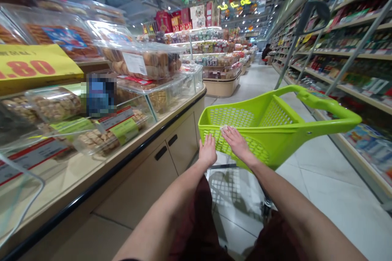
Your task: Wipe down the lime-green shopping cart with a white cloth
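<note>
A bright green shopping cart (275, 138) with perforated walls stands in front of me, its handle on the right. My right hand (236, 143) lies against the near wall just below the rim, fingers stretched out. Under those fingertips it holds a small whitish cloth or wipe (225, 128), mostly hidden by the hand. My left hand (208, 151) is at the cart's left front corner, fingers extended and pointing up along the wall. Nothing shows in that hand; whether its fingertips touch the plastic is hard to tell.
Close on the left runs a display counter (165, 126) with clear packs of baked snacks (143, 63) and a yellow price sign (36, 67). Stocked shelves (352, 48) line the right side. Down the tiled aisle (254, 75), a person (267, 52) is near the shelves.
</note>
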The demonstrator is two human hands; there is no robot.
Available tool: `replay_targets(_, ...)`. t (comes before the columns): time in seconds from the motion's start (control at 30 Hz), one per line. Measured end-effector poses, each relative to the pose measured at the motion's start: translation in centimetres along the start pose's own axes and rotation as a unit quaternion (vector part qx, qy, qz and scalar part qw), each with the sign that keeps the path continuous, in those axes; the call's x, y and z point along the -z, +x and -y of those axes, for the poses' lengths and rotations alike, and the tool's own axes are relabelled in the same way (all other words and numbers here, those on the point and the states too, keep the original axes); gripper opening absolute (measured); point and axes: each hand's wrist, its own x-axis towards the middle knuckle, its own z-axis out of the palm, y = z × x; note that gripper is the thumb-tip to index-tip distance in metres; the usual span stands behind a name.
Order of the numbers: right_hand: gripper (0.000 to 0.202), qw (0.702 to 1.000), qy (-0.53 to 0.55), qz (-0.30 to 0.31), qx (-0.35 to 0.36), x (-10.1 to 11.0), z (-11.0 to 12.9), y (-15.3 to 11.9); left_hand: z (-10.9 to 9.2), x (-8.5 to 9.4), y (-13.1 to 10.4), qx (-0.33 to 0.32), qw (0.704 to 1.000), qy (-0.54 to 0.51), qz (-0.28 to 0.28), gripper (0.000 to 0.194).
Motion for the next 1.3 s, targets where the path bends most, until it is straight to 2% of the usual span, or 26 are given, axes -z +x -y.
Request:
replay_targets(0.13, 0.039, 0.999, 0.007, 0.046, 0.011, -2.2, 1.0, -2.4, 1.2, -0.2, 0.0, 0.017, 1.000, -0.011, 0.002, 0.069)
replay_targets(0.23, 0.036, 0.997, 0.019, 0.070, 0.019, -3.0, 1.8, -3.5, 1.8, -0.7, -0.2, 0.025, 1.000, -0.014, 0.004, 0.069)
replay_targets(0.33, 0.038, 0.998, 0.032, 0.048, 0.034, -2.5, 2.1, -2.0, 2.3, -0.8, 0.0, 0.026, 1.000, -0.009, 0.005, 0.068)
replay_targets(0.43, 0.039, 0.998, 0.039, -0.005, 0.038, -2.0, 2.2, 1.5, 3.1, -0.7, 0.7, 0.027, 1.000, -0.002, 0.003, 0.067)
replay_targets(0.57, 0.038, 0.998, 0.053, -0.014, 0.045, -2.8, 2.5, 4.7, 4.4, -0.7, 1.3, 0.030, 1.000, 0.007, -0.005, 0.068)
replay_targets(0.63, 0.037, 0.997, 0.056, 0.004, 0.048, -3.9, 2.9, 4.4, 5.1, -1.0, 1.2, 0.031, 0.999, 0.010, -0.005, 0.068)
replay_targets(0.73, 0.035, 0.996, 0.056, 0.046, 0.054, -5.5, 3.6, 2.4, 5.9, -1.6, 0.8, 0.035, 0.999, 0.014, -0.008, 0.066)
replay_targets(0.83, 0.032, 0.993, 0.062, 0.086, 0.055, -6.3, 4.4, 1.0, 6.6, -1.8, 0.5, 0.042, 0.999, 0.018, -0.004, 0.066)
replay_targets(0.9, 0.032, 0.992, 0.068, 0.089, 0.057, -6.0, 4.8, 1.6, 7.0, -1.5, 0.8, 0.044, 0.999, 0.021, 0.000, 0.066)
replay_targets(1.03, 0.037, 0.995, 0.079, 0.029, 0.053, -5.0, 5.1, 5.6, 7.9, -0.4, 1.6, 0.044, 0.999, 0.030, -0.003, 0.068)
replay_targets(1.13, 0.034, 0.996, 0.072, 0.009, 0.049, -5.2, 5.2, 7.5, 8.4, 0.2, 1.9, 0.041, 0.998, 0.040, -0.004, 0.070)
replay_targets(1.2, 0.031, 0.996, 0.063, 0.023, 0.056, -6.1, 5.5, 7.1, 8.4, 0.2, 1.7, 0.033, 0.998, 0.044, -0.004, 0.069)
replay_targets(1.3, 0.027, 0.994, 0.051, 0.068, 0.067, -7.6, 6.1, 4.6, 8.0, -0.4, 1.0, 0.015, 0.999, 0.043, -0.007, 0.068)
